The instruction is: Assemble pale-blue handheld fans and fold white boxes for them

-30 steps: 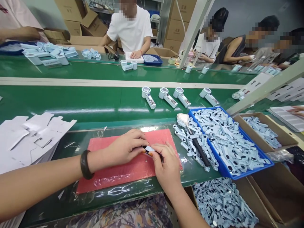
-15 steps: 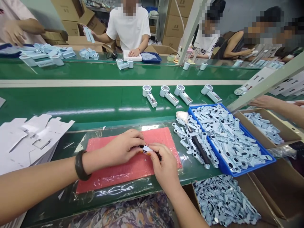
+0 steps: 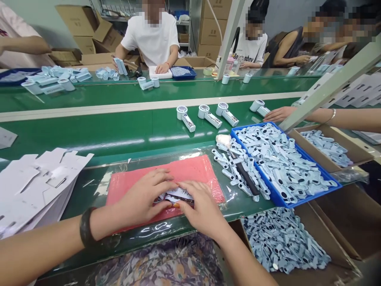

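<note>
My left hand is curled with its thumb and fingers around a light-coloured part with dark edges and printing. My right hand grips the same part from the other side, and the two hands' fingertips almost meet. Fingers hide most of the part, so its kind is unclear. Under both hands lies a red mat taped to the green bench. To the right is a loose heap of pale blue strips with a black-handled tool lying across it.
A blue tray full of pale blue strips stands right of the heap. Below it is a carton of more strips. White cardboard sheets are stacked at left. Several handheld fans lie ahead. A co-worker's hand touches one fan.
My fingers have opened from a narrow pinch to a wider hold, and more of the light part shows. At right, a co-worker's hand has reached to a fan. The opposite co-worker's raised hand has lowered.
</note>
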Available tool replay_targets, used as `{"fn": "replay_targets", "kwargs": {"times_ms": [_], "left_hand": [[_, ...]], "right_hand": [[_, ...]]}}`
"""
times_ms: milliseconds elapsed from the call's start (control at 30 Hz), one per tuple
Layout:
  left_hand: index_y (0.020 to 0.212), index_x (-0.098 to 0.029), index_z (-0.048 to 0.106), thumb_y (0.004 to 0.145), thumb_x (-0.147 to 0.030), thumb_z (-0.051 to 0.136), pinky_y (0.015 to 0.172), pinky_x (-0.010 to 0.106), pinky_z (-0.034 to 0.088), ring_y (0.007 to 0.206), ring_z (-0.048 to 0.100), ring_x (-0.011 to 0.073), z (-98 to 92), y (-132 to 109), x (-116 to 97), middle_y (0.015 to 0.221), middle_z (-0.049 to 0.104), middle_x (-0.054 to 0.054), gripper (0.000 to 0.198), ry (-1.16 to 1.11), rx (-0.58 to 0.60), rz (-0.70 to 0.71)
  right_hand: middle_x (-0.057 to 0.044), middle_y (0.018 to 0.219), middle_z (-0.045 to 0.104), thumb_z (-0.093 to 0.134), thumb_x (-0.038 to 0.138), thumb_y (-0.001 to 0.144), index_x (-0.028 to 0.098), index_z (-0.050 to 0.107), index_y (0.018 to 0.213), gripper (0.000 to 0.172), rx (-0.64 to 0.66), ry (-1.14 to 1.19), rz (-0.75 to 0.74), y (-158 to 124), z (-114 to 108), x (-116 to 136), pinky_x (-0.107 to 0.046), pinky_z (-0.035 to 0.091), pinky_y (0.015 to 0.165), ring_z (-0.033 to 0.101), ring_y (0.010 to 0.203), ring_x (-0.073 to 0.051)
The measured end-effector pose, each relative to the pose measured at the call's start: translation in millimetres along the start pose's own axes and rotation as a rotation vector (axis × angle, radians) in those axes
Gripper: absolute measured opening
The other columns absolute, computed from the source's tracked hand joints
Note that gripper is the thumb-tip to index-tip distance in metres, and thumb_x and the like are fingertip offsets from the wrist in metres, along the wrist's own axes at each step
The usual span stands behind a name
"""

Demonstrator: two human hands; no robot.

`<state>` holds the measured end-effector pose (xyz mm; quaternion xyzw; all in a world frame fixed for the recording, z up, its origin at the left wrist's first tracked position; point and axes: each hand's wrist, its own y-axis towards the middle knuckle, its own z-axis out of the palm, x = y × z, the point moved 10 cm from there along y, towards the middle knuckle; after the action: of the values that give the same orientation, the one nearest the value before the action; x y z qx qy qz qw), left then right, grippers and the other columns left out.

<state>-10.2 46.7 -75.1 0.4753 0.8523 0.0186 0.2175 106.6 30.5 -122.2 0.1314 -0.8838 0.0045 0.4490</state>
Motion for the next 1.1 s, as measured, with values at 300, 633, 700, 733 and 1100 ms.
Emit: {"fn": "replay_targets", "kwargs": {"times_ms": [300,633,700,733,1100], "left_hand": [[0.123,-0.011,0.064,0.103,-0.023,0.047,0.110,0.066,0.045,0.124,0.061,0.0357,16.9,1.5,-10.4,0.127,0.069,0.017,0.029,0.266,0.080,0.017],[0.126,-0.009,0.063,0.102,-0.017,0.047,0.118,0.065,0.033,0.127,0.060,0.0334,20.5,-0.1,-13.3,0.130,0.069,0.017,0.031,0.381,0.113,0.057],[0.127,-0.011,0.062,0.103,-0.022,0.048,0.119,0.066,0.032,0.131,0.056,0.0344,18.1,2.9,-14.9,0.129,0.069,0.015,0.030,0.380,0.137,0.052],[0.126,-0.013,0.063,0.103,-0.023,0.048,0.118,0.066,0.032,0.131,0.055,0.0344,16.5,5.2,-14.9,0.128,0.069,0.014,0.030,0.386,0.156,0.058],[0.115,-0.019,0.073,0.089,-0.002,0.049,0.117,0.077,0.023,0.155,0.022,0.0435,-52.8,154.5,155.2,0.159,0.041,0.020,0.039,0.756,0.160,-0.144]], "right_hand": [[-0.014,0.127,0.064,0.052,0.028,0.102,0.014,0.053,0.139,0.040,-0.023,-0.352,-0.092,-3.4,19.0,6.2,-0.049,0.044,0.095,0.055,0.110,-0.032],[-0.018,0.119,0.066,0.051,0.028,0.100,0.008,0.056,0.135,0.041,-0.085,-0.449,-0.194,-2.0,22.0,14.3,-0.051,0.049,0.087,0.056,0.102,-0.034],[-0.017,0.120,0.066,0.050,0.029,0.100,0.009,0.055,0.135,0.041,-0.124,-0.378,-0.202,-2.7,17.8,12.3,-0.051,0.051,0.089,0.058,0.103,-0.033],[-0.017,0.123,0.066,0.050,0.029,0.100,0.010,0.054,0.137,0.041,-0.162,-0.322,-0.212,-4.1,13.2,11.6,-0.051,0.052,0.091,0.059,0.107,-0.032],[-0.011,0.129,0.068,0.052,0.025,0.100,0.022,0.052,0.139,0.040,-0.554,-0.203,-0.126,-12.3,-18.2,-10.3,-0.043,0.058,0.097,0.066,0.118,-0.025]]}}
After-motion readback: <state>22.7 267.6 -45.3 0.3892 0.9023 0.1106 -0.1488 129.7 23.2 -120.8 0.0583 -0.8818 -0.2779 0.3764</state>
